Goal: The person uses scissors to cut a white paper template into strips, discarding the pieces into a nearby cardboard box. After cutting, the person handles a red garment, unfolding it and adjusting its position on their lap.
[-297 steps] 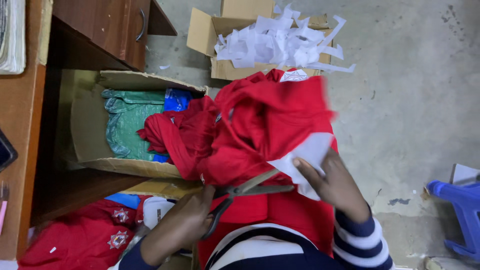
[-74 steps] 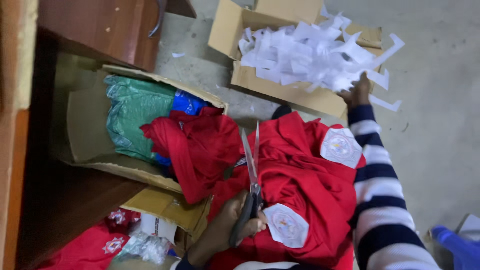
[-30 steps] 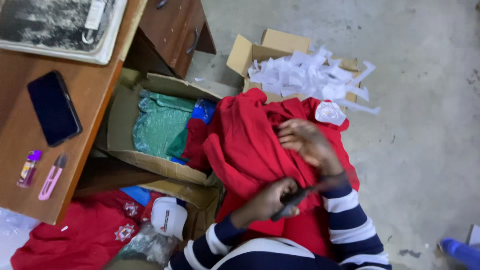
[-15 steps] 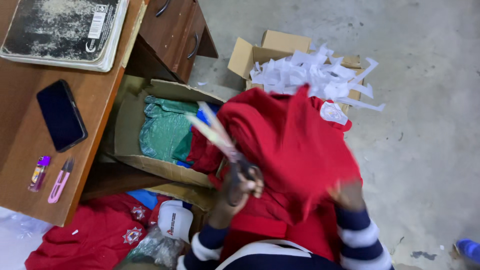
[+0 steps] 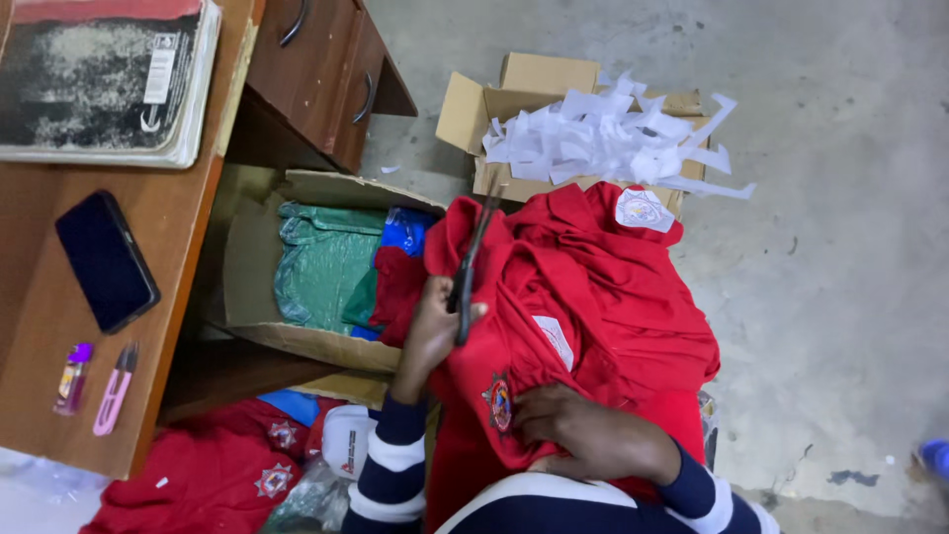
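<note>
A heap of red garments (image 5: 593, 297) lies across my lap and over the floor in front of me. My left hand (image 5: 432, 331) grips a pair of dark scissors (image 5: 472, 259) by the handles, blades pointing away from me over the cloth. My right hand (image 5: 583, 435) rests flat on the red fabric close to my body, beside a round embroidered badge (image 5: 497, 400). A white-backed badge (image 5: 643, 210) sits on the far end of the heap, and a small white label (image 5: 556, 339) shows in the middle.
A cardboard box (image 5: 539, 99) full of white paper trimmings (image 5: 613, 138) stands beyond the heap. Another open box (image 5: 297, 267) holding green and blue packets sits left, under a wooden desk (image 5: 148, 326) with a phone (image 5: 106, 261), a book (image 5: 104, 84) and small pink items. More red garments (image 5: 208, 475) lie below.
My left hand has lowered the scissors onto the red cloth. My right hand has come down to press the fabric near my body. The view has tilted left, showing more desk.
</note>
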